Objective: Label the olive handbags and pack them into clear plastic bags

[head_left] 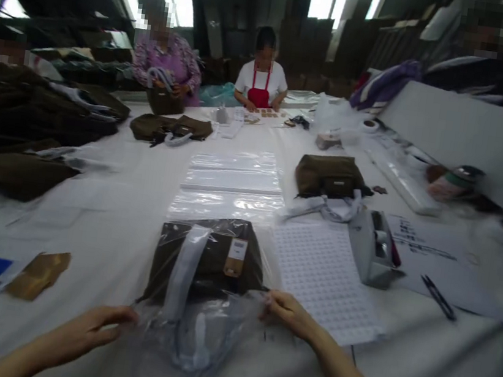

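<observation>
A dark brown handbag (214, 264) lies in front of me inside a clear plastic bag (194, 345). Its handle (185, 272) is wrapped in white material, and a tan and white hang tag (236, 257) rests on the front. My right hand (288, 314) pinches the right edge of the plastic near the open end. On the other side, my left hand (106, 327) is at the plastic's left edge, fingertips on the film; its grip is partly blurred. Just beyond lies a stack of clear plastic bags (231, 183).
A printed label sheet (327, 279), a grey tape dispenser (371, 247) and thread snips (438, 298) lie at right. Another brown handbag (329, 177) sits behind them. At left are a brown scrap (38, 275) and piled brown bags (16, 176). Two people work across the table (103, 224).
</observation>
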Demonstrator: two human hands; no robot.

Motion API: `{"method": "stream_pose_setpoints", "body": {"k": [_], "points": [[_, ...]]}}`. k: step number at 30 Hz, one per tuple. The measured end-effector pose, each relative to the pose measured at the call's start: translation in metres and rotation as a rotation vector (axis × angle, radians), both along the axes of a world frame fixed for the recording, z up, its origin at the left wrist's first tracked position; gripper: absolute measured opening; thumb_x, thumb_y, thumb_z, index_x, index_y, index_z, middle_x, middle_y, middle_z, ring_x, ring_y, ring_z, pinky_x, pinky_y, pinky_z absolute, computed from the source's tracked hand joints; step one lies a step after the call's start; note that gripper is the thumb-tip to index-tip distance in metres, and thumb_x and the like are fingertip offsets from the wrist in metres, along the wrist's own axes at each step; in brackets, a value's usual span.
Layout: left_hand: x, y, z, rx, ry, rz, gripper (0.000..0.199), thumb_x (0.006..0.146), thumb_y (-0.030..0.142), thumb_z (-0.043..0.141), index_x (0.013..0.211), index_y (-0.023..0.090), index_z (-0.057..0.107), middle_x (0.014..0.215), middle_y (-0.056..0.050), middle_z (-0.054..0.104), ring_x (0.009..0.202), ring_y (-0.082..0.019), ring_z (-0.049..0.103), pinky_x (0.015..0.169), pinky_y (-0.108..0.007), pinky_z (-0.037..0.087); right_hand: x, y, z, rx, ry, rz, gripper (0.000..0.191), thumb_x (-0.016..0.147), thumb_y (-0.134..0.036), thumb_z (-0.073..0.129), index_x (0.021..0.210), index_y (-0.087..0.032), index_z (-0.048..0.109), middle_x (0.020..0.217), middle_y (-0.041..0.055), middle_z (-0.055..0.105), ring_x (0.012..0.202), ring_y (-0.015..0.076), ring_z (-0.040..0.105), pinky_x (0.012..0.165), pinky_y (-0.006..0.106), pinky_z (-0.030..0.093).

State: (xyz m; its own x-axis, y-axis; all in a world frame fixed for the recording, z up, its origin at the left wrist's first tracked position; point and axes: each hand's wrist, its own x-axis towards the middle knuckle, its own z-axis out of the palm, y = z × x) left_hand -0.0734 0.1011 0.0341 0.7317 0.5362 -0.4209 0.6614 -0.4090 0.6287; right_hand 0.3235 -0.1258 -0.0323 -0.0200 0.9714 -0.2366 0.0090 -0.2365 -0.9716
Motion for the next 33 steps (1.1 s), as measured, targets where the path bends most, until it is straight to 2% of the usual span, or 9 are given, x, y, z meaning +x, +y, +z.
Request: {"method": "stream_pose_setpoints", "body": {"k": [3, 8, 10, 13, 17, 21, 24, 29, 33], "points": [[0.035, 0.011, 0.037, 0.050, -0.134, -0.076, 0.031, 0.078, 0.043, 0.049, 0.107, 0.043, 0.060, 0.108, 0.013, 0.065, 0.100, -0.022, 0.059, 0.088, -0.036, 0.046, 0.026, -0.028, 0.010, 0.120, 0.159, -0.068, 0.042, 0.074, -0.048, 0.063, 0.106, -0.020, 0.061, 0.111, 0.0079, 0.062, 0.105, 0.0239, 0.056, 0.094, 0.040, 0.041], [0.204, -0.045, 0.082, 0.008, -0.271, -0.145, 0.024, 0.086, 0.033, 0.046, 0.100, 0.027, 0.064, 0.097, 0.002, 0.068, 0.089, -0.016, 0.062, 0.079, -0.023, 0.048, 0.085, -0.097, -0.010, 0.129, -0.157, -0.824, 0.024, 0.081, -0.039, 0.057, 0.094, -0.020, 0.061, 0.100, 0.0088, 0.065, 0.100, 0.0233, 0.059, 0.091, 0.041, 0.045], [0.281, -0.065, 0.070, -0.028, -0.286, -0.252, 0.024, 0.086, 0.031, 0.046, 0.098, 0.023, 0.064, 0.092, 0.000, 0.068, 0.082, -0.015, 0.062, 0.076, -0.023, 0.047, 0.101, -0.118, -0.023, 0.092, -0.349, -0.885, 0.026, 0.082, -0.039, 0.055, 0.098, -0.020, 0.060, 0.112, 0.0098, 0.061, 0.108, 0.0244, 0.055, 0.096, 0.043, 0.042], [0.379, -0.064, 0.026, 0.062, -0.242, -0.308, 0.024, 0.086, 0.028, 0.046, 0.099, 0.019, 0.064, 0.097, -0.003, 0.068, 0.088, -0.017, 0.061, 0.082, -0.026, 0.046, 0.108, -0.136, -0.040, 0.051, -0.672, -0.739, 0.030, 0.084, -0.039, 0.051, 0.108, -0.022, 0.058, 0.128, 0.0079, 0.052, 0.119, 0.0248, 0.046, 0.103, 0.046, 0.036], [0.465, -0.035, -0.032, 0.177, -0.040, -0.224, 0.040, 0.081, 0.037, 0.055, 0.113, 0.014, 0.056, 0.117, -0.012, 0.059, 0.108, -0.026, 0.054, 0.093, -0.034, 0.040, 0.101, -0.149, -0.065, 0.054, -1.015, -0.581, 0.033, 0.087, -0.036, 0.047, 0.115, -0.023, 0.057, 0.130, 0.0067, 0.051, 0.120, 0.0248, 0.046, 0.100, 0.045, 0.042], [0.510, -0.016, -0.061, 0.148, 0.103, -0.225, 0.069, 0.054, 0.043, 0.078, 0.111, 0.009, 0.056, 0.111, -0.019, 0.059, 0.105, -0.036, 0.053, 0.088, -0.043, 0.042, 0.105, -0.157, -0.079, 0.155, -1.207, -0.480, 0.032, 0.084, -0.036, 0.053, 0.111, -0.021, 0.061, 0.119, 0.0064, 0.060, 0.111, 0.0258, 0.055, 0.090, 0.040, 0.051], [0.527, -0.010, -0.065, 0.060, 0.134, -0.278, 0.053, 0.051, 0.037, 0.079, 0.097, 0.014, 0.063, 0.096, -0.010, 0.064, 0.092, -0.029, 0.058, 0.081, -0.036, 0.046, 0.120, -0.146, -0.063, 0.122, -1.155, -0.471, 0.025, 0.084, -0.035, 0.053, 0.103, -0.022, 0.063, 0.106, 0.0047, 0.066, 0.099, 0.0218, 0.062, 0.082, 0.033, 0.055], [0.531, -0.009, -0.052, -0.150, 0.060, -0.377, 0.026, 0.062, 0.028, 0.070, 0.086, 0.018, 0.067, 0.077, 0.000, 0.064, 0.071, -0.016, 0.059, 0.064, -0.024, 0.045, 0.156, -0.074, -0.007, 0.113, -0.945, -0.615, 0.016, 0.087, -0.031, 0.050, 0.093, -0.023, 0.063, 0.096, 0.0036, 0.066, 0.093, 0.0193, 0.061, 0.084, 0.034, 0.050], [0.515, -0.021, -0.034, -0.267, -0.035, -0.418, 0.026, 0.068, 0.032, 0.064, 0.090, 0.019, 0.069, 0.076, 0.002, 0.064, 0.067, -0.013, 0.056, 0.059, -0.021, 0.042, 0.173, -0.009, 0.016, 0.225, -0.916, -0.765, 0.016, 0.085, -0.031, 0.053, 0.093, -0.021, 0.063, 0.091, 0.0049, 0.065, 0.085, 0.0195, 0.060, 0.079, 0.035, 0.049]]}}
